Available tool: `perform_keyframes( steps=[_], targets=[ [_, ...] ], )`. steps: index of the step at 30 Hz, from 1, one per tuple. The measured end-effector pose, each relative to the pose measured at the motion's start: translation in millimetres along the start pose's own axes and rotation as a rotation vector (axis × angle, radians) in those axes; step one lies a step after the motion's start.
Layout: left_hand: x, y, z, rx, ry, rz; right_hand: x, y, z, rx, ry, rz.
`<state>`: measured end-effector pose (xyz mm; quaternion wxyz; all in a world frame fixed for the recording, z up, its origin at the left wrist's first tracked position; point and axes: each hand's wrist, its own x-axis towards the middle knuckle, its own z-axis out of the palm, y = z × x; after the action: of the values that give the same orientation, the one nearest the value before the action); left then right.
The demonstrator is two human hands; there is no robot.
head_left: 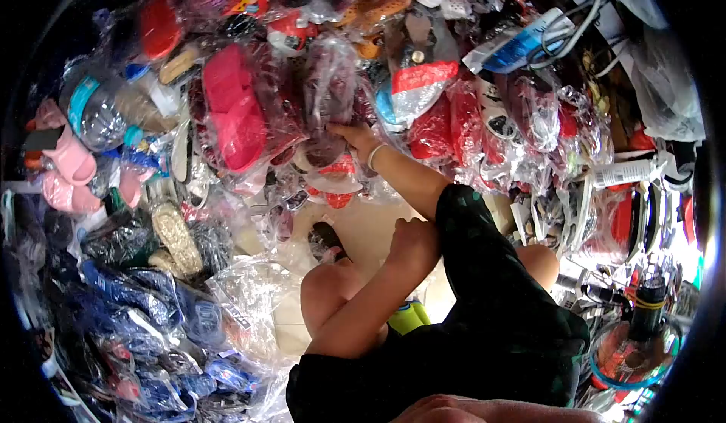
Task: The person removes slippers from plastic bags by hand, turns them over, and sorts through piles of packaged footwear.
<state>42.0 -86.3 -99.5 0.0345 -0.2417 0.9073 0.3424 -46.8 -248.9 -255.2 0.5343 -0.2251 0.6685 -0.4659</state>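
My right hand (357, 140), with a pale band at its wrist, reaches up and to the left. Its thumb lies across the lower part of a dark slipper (330, 83) in clear plastic, and its other fingers are mostly hidden. Beside this slipper, on the left, lies a bright pink pair (233, 109) in plastic. My left hand (416, 247) is closed in a fist near my right elbow, and what it holds, if anything, is hidden. Red wrapped footwear (431, 132) lies to the right of my right hand.
Blue wrapped footwear (136, 294) is heaped at lower left, below a gold glittery slipper (178, 238). A large clear bottle (98, 113) stands at upper left. A blue-rimmed fan (635, 347) is at lower right. My knees flank the tiled floor (367, 226).
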Motion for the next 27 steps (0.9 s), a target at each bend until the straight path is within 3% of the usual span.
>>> perform_keyframes(
  steps=[1, 3, 5, 6, 10, 14, 15, 17, 19, 20, 23, 25, 27],
  targets=[
    [1, 1, 1, -0.002, -0.008, 0.016, 10, 5, -9, -0.002, -0.098, 0.084],
    [5, 3, 2, 0.053, -0.025, 0.057, 10, 4, -6, -0.126, -0.039, 0.101],
    [7, 7, -5, -0.009, -0.119, 0.043, -26, -15, 7, 0.195, 0.063, -0.099],
    [9, 8, -8, -0.071, -0.203, 0.009, -19, -4, 4, 0.385, 0.045, -0.060],
    [13, 4, 10, -0.072, -0.212, 0.111, -74, -38, -46, 0.331, 0.041, -0.036],
    [17, -1, 9, -0.030, -0.138, 0.122, -128, -38, -164, 0.043, -0.041, -0.203],
    [19, 1, 8, -0.064, -0.118, 0.099, -175, -87, -179, -0.078, -0.020, -0.255],
    [24, 4, 10, -0.084, -0.107, 0.094, -214, -117, -231, -0.096, 0.174, -0.269],
    [30, 6, 13, -0.080, -0.073, 0.084, -243, -132, -284, -0.008, 0.226, -0.457],
    [35, 16, 5, -0.013, -0.182, 0.013, -255, -156, -298, 0.042, 0.297, -0.427],
    [55, -7, 44, -0.068, -0.088, 0.147, -275, -223, -353, 0.310, 0.522, -0.265],
    [61, 14, 32, 0.055, -0.083, 0.149, -234, -228, -453, 0.768, 0.113, -0.371],
    [69, 21, 31, 0.130, -0.129, 0.090, -239, -241, -484, 0.569, 0.383, -0.514]
  ],
)
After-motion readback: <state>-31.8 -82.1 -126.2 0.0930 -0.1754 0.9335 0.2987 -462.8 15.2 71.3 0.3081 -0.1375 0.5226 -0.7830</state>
